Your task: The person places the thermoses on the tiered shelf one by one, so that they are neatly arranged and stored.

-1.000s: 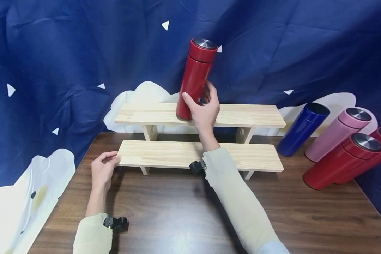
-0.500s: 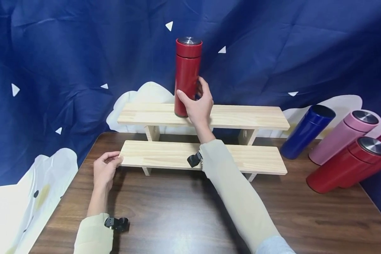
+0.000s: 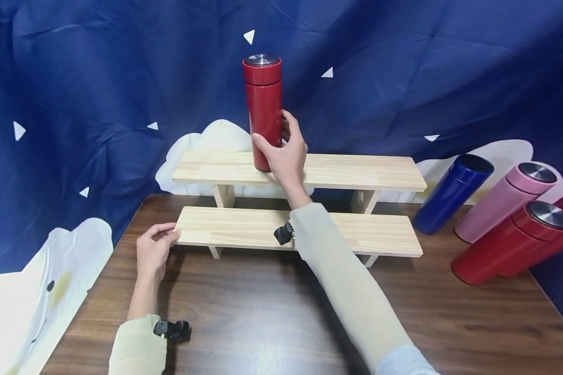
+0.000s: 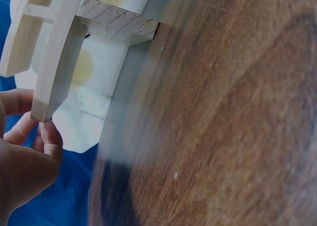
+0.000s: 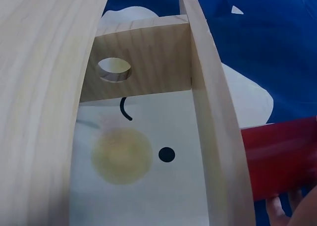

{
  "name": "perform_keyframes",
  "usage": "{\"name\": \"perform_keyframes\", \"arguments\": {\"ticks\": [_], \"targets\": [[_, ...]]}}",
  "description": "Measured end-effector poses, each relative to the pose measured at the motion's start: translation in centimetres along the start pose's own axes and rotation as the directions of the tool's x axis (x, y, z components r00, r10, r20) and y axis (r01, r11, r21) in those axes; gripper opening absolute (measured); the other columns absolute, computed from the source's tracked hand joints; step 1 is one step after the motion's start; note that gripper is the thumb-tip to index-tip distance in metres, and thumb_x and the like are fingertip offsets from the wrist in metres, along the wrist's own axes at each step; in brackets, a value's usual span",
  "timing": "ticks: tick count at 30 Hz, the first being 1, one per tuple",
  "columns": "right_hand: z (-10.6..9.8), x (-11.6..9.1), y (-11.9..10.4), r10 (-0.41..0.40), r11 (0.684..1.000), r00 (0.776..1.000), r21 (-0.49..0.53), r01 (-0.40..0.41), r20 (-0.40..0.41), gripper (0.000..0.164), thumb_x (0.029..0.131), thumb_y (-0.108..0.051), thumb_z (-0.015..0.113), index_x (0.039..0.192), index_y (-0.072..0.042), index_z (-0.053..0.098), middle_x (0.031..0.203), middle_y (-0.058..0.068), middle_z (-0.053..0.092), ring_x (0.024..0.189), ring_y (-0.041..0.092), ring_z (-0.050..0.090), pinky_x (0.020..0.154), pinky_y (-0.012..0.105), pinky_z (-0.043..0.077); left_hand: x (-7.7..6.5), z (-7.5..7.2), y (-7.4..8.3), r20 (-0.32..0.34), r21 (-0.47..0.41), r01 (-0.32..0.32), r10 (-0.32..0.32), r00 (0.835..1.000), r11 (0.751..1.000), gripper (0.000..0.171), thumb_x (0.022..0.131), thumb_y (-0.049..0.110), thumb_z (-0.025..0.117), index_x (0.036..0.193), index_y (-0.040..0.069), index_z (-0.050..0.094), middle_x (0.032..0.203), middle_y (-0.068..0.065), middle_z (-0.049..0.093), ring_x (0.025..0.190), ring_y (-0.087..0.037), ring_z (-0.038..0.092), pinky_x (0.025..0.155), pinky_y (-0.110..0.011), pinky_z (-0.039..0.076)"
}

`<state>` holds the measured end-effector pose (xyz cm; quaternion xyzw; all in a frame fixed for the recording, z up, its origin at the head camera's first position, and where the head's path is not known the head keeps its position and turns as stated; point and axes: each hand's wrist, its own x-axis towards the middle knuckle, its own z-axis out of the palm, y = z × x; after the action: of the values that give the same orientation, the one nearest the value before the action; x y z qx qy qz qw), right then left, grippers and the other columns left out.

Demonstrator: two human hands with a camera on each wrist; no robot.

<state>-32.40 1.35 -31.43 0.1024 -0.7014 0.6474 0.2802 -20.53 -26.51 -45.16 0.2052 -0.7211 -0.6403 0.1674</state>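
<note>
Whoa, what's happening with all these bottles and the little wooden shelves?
A person is handling a red bottle with their right hand. It is upright at the upper shelf, left of the middle; whether its bottom fully rests there is hard to tell. Their left hand pinches the left end of the lower shelf. On the table, to the right of the shelves, are a blue bottle, a pink bottle and two more red bottles.

Blue patterned cloth (image 3: 380, 57) behind a brown table (image 3: 244, 297)
</note>
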Motion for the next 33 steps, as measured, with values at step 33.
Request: {"name": "perform_keyframes", "arguments": {"ticks": [33], "targets": [[-2.1, -1.0, 1.8, 0.014, 1.0, 0.999, 0.012, -0.014, 0.038, 0.078, 0.082, -0.031, 0.086, 0.148, -0.009, 0.05, 0.138, 0.006, 0.058, 0.125, 0.017, 0.056, 0.098, 0.042, 0.053, -0.2, 0.2, 0.4, 0.0, -0.045, 0.002, -0.002, 1.0, 0.999, 0.028, 0.085, -0.007, 0.072, 0.112, -0.012, 0.068, 0.075, 0.007, 0.063, 0.065, -0.004, 0.057, 0.059, -0.016, 0.048]]}}
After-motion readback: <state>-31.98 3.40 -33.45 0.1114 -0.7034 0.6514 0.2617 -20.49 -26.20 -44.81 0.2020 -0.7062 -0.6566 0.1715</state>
